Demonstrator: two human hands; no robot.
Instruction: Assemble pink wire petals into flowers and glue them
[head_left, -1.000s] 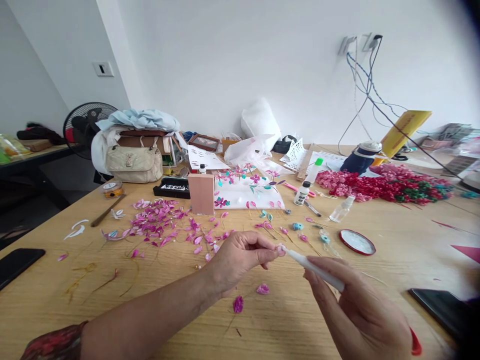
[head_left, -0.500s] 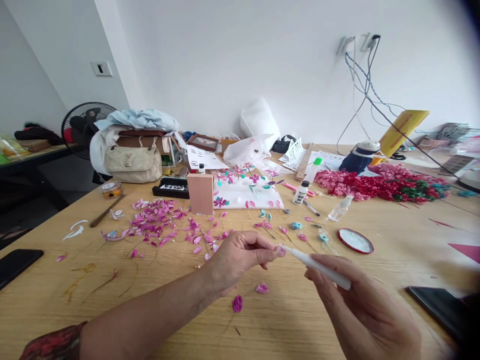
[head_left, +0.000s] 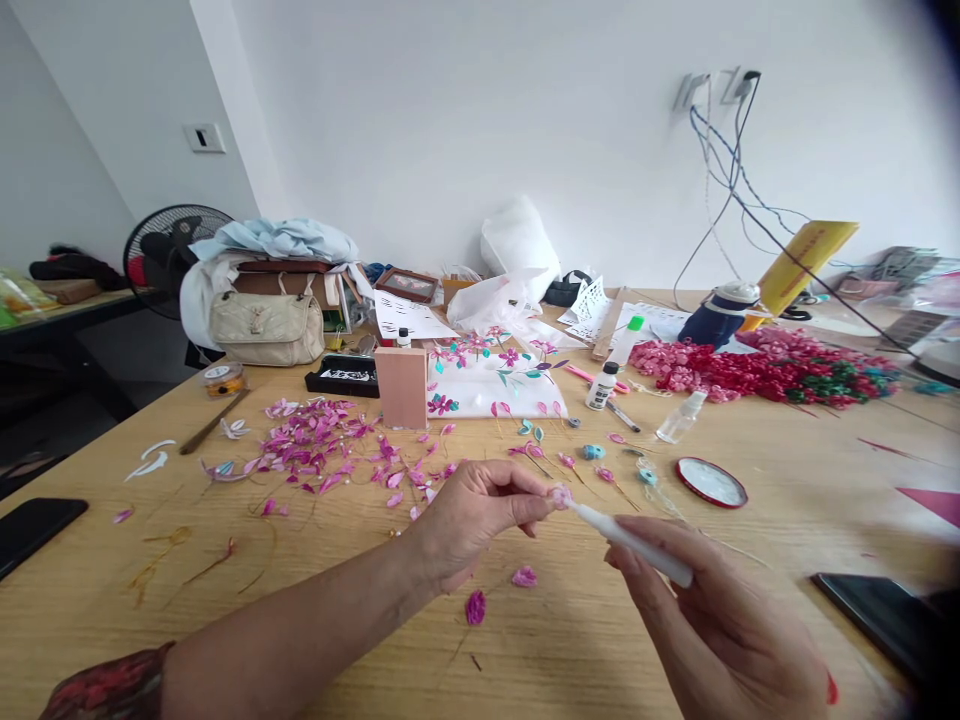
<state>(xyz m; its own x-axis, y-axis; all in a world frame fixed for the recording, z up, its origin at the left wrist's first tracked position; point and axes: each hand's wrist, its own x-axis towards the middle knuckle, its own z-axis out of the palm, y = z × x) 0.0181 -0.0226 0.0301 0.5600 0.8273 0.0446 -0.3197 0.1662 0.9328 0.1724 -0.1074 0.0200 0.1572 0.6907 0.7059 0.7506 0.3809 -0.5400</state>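
Observation:
My left hand point(head_left: 484, 515) is closed, its thumb and fingertips pinching a small pale pink petal point(head_left: 560, 496). Between the fingers of my right hand point(head_left: 724, 620) is a slim white pen-like tube point(head_left: 637, 547) with a narrow tip. That tip points left and meets the petal, or nearly so; I cannot tell which. Below my left hand a magenta petal point(head_left: 475, 607) and a pinker petal point(head_left: 524, 576) lie on the wooden table point(head_left: 360, 640). A loose heap of pink petals point(head_left: 311, 440) spreads to the left of my hands.
Beyond my hands stand a wooden block point(head_left: 402, 388), a black-capped bottle point(head_left: 601, 386) and a clear spray bottle point(head_left: 681, 417). A red-rimmed lid point(head_left: 711, 482) lies at right, near bundled pink and red strands point(head_left: 750, 370). Phones lie at the left point(head_left: 37, 530) and right point(head_left: 870, 620).
My right hand and the white tube have shifted slightly left and down, with the tip still at the petal. My left hand has barely moved.

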